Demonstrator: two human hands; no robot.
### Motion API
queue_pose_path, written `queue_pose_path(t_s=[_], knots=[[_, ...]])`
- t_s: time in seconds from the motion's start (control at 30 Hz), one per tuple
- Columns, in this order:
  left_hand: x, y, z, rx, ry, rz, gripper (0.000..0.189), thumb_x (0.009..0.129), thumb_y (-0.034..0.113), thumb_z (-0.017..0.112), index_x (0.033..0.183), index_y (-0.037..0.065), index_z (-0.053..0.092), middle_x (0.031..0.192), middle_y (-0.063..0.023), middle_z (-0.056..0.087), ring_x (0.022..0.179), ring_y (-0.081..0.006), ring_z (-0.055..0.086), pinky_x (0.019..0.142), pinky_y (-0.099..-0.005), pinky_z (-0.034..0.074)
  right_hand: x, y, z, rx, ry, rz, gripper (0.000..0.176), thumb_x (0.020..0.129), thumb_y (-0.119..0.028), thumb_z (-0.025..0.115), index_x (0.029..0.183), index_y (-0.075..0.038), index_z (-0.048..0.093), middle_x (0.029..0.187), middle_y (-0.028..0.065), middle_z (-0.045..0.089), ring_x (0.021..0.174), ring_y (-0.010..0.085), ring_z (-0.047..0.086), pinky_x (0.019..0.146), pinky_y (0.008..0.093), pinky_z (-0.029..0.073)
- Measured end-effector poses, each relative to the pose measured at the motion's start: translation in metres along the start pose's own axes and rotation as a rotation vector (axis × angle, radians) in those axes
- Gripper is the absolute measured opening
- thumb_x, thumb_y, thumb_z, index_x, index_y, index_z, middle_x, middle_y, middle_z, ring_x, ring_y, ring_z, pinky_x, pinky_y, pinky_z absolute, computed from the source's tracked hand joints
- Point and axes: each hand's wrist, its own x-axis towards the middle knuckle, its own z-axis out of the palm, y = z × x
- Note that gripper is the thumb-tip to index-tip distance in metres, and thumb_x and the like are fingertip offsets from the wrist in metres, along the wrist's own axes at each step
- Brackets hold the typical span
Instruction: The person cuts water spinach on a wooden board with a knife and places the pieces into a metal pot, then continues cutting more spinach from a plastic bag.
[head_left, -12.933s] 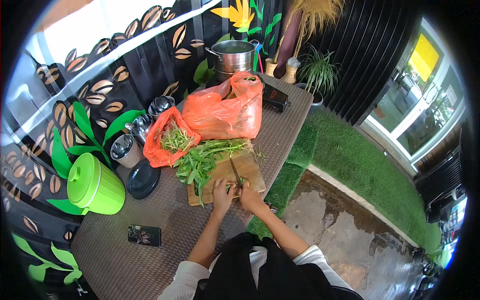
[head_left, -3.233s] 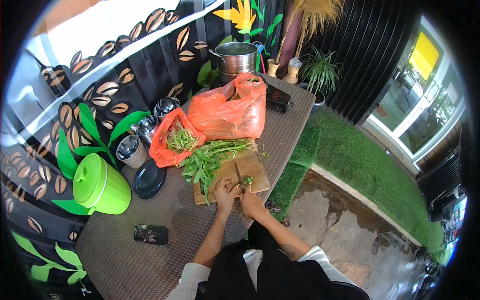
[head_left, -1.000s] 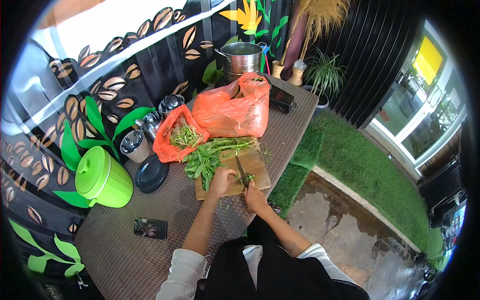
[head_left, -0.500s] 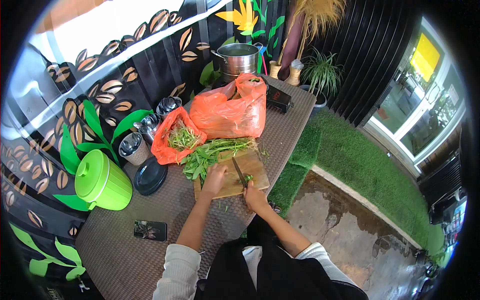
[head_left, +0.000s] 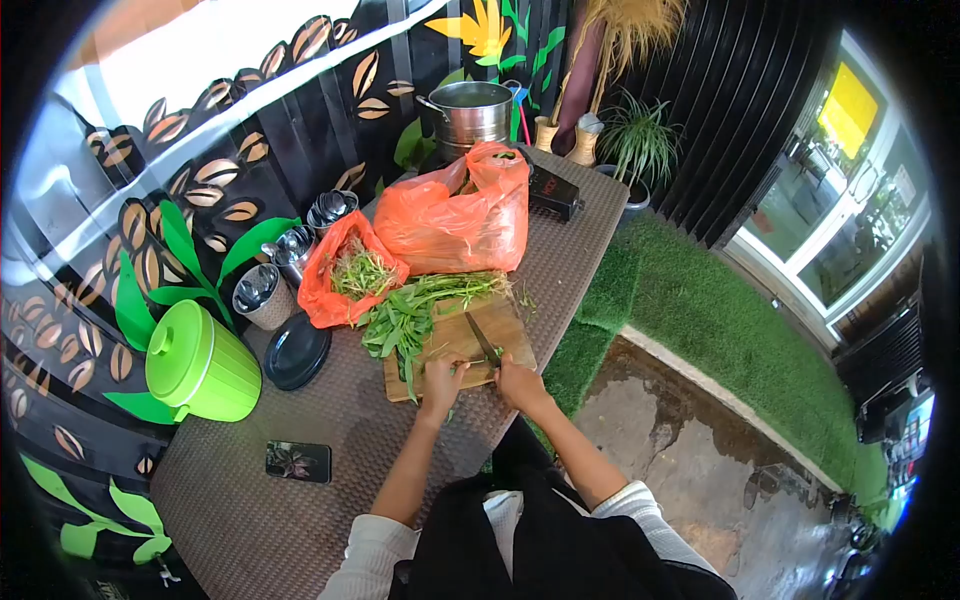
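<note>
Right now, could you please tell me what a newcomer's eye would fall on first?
Probably the big orange plastic bag, bulging on the table in front of the steel pot. Next, the lime-green lidded bucket at the table's left side. Then the knife in the right hand, over the wooden board, beside the left hand.

1. R hand (head_left: 516, 384) grips knife (head_left: 482, 336), blade over cutting bd (head_left: 512, 338).
2. L hand (head_left: 440, 386) at bd's near edge.
3. Greens (head_left: 398, 322) on bd's far L side.
4. Lg orange bag (head_left: 450, 228) far; phone (head_left: 298, 461) near L on surface (head_left: 235, 510).
</note>
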Motion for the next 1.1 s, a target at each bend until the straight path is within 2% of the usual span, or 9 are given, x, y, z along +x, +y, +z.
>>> queue_pose_path(t_s=[0.07, 0.37, 0.57, 0.7, 0.8, 0.87, 1.0, 1.07, 1.1], knots=[[-0.002, -0.008, 0.011, -0.021, 0.066, -0.008, 0.014, 0.079, 0.010, 0.068, 0.085, -0.003, 0.067, 0.080, -0.0153, 0.067, 0.076, -0.0263, 0.066, 0.067, -0.0333, 0.051, -0.002, 0.000, -0.008, 0.012, -0.055, -0.035, 0.032, 0.093, -0.026, 0.043, 0.106, 0.003, 0.039, 0.081, 0.0274, 0.063, 0.076, 0.0421, 0.064, 0.067, 0.0510, 0.051], [-0.010, 0.004, 0.023, 0.096, 0.234, -0.027, 0.011, 0.077, 0.012, 0.069, 0.082, 0.002, 0.066, 0.080, -0.0122, 0.063, 0.073, -0.0296, 0.063, 0.061, -0.0350, 0.049, -0.008, -0.022, 0.023, 0.010, 0.048, 0.109, 0.034, 0.093, -0.026, 0.044, 0.109, 0.003, 0.039, 0.082, 0.0266, 0.064, 0.078, 0.0414, 0.065, 0.069, 0.0507, 0.051], [-0.014, 0.005, 0.025, 0.123, 0.285, 0.016, 0.010, 0.078, 0.012, 0.068, 0.082, 0.003, 0.066, 0.078, -0.0104, 0.061, 0.069, -0.0283, 0.060, 0.057, -0.0340, 0.048, 0.004, -0.012, 0.012, 0.017, -0.030, 0.044, 0.032, 0.090, -0.023, 0.047, 0.110, 0.002, 0.040, 0.082, 0.0254, 0.065, 0.077, 0.0404, 0.066, 0.068, 0.0495, 0.053], [-0.015, 0.003, 0.027, 0.108, 0.291, 0.026, 0.010, 0.079, 0.012, 0.067, 0.084, 0.003, 0.065, 0.079, -0.0100, 0.060, 0.075, -0.0277, 0.060, 0.059, -0.0349, 0.048, -0.015, -0.028, 0.024, -0.024, 0.083, 0.072, 0.032, 0.093, -0.027, 0.043, 0.107, 0.002, 0.039, 0.080, 0.0258, 0.064, 0.075, 0.0418, 0.065, 0.066, 0.0517, 0.051], [-0.015, 0.004, 0.026, 0.112, 0.284, 0.029, 0.011, 0.079, 0.012, 0.066, 0.085, 0.003, 0.066, 0.081, -0.0106, 0.061, 0.078, -0.0282, 0.060, 0.063, -0.0359, 0.048, -0.005, -0.024, 0.028, 0.032, 0.057, 0.099, 0.033, 0.093, -0.026, 0.044, 0.107, 0.002, 0.039, 0.081, 0.0264, 0.064, 0.076, 0.0422, 0.064, 0.066, 0.0523, 0.051], [-0.017, 0.007, 0.024, 0.122, 0.257, 0.014, 0.011, 0.080, 0.012, 0.066, 0.085, 0.003, 0.066, 0.082, -0.0110, 0.061, 0.079, -0.0288, 0.060, 0.066, -0.0365, 0.048, 0.007, -0.018, 0.016, 0.051, -0.047, 0.076, 0.029, 0.091, -0.022, 0.044, 0.108, 0.001, 0.041, 0.085, 0.0294, 0.064, 0.082, 0.0420, 0.065, 0.072, 0.0507, 0.051], [-0.017, 0.005, 0.025, 0.141, 0.258, 0.030, 0.013, 0.080, 0.013, 0.066, 0.087, 0.002, 0.066, 0.086, -0.0113, 0.062, 0.084, -0.0303, 0.059, 0.071, -0.0379, 0.047, -0.015, -0.025, 0.012, 0.074, -0.034, 0.068, 0.028, 0.090, -0.019, 0.044, 0.109, 0.001, 0.040, 0.086, 0.0298, 0.063, 0.082, 0.0423, 0.065, 0.073, 0.0512, 0.051], [-0.016, 0.004, 0.026, 0.138, 0.263, 0.033, 0.014, 0.080, 0.014, 0.066, 0.087, 0.002, 0.066, 0.087, -0.0113, 0.063, 0.085, -0.0308, 0.059, 0.073, -0.0383, 0.047, -0.022, -0.029, 0.031, 0.045, 0.108, 0.081, 0.033, 0.093, -0.024, 0.043, 0.112, 0.003, 0.037, 0.081, 0.0278, 0.063, 0.076, 0.0444, 0.064, 0.067, 0.0527, 0.050], [-0.016, 0.005, 0.025, 0.138, 0.259, 0.036, 0.014, 0.080, 0.014, 0.066, 0.088, 0.002, 0.066, 0.087, -0.0112, 0.063, 0.086, -0.0307, 0.059, 0.074, -0.0382, 0.047, -0.017, -0.029, 0.031, 0.042, 0.109, 0.080, 0.033, 0.093, -0.024, 0.043, 0.112, 0.003, 0.037, 0.081, 0.0278, 0.063, 0.076, 0.0444, 0.064, 0.067, 0.0527, 0.050]])
